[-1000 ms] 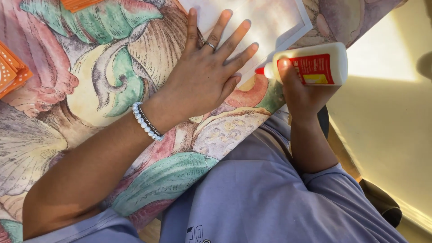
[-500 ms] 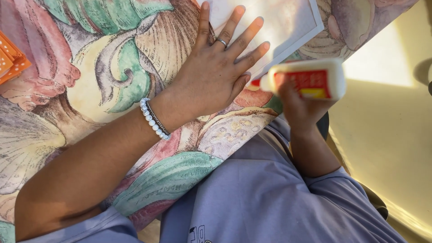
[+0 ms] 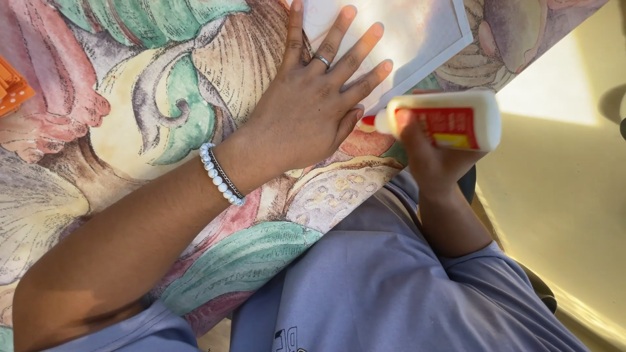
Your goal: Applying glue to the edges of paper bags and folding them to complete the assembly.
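Left hand flat, fingers spread, palm on the bench with fingertips pressing the near corner of a white card; grip apart, holding nothing. Ring on one finger, bead bracelet at the wrist. Right hand has its grip clamped on a white glue bottle with a red label, held sideways just off the bench edge, red tip pointing at the left thumb, close beside it. Bench covered in a shell-pattern cloth. Orange item at far left edge.
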